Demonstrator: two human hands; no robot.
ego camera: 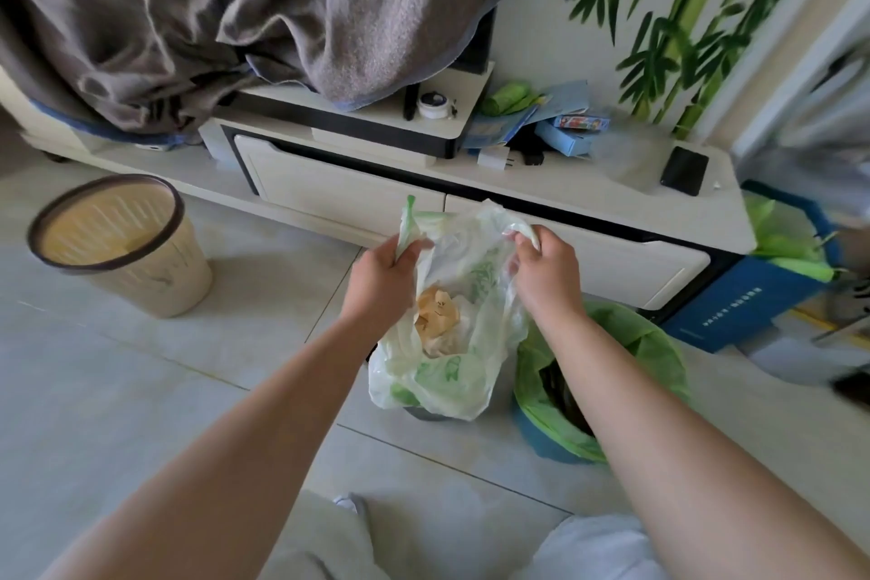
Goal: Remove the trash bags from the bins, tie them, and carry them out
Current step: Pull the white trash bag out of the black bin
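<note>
Bag point(447, 344) hangs mid-frame below both fists: left hand point(386, 271) and right hand point(546, 268) each pinch one handle, level, apart, ready to cross.

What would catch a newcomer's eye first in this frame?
The pale trash bag at centre, held up by its two top corners in the left hand and right hand, crumpled paper showing inside. Next, the empty beige bin at left and the green-lined bin at right.
</note>
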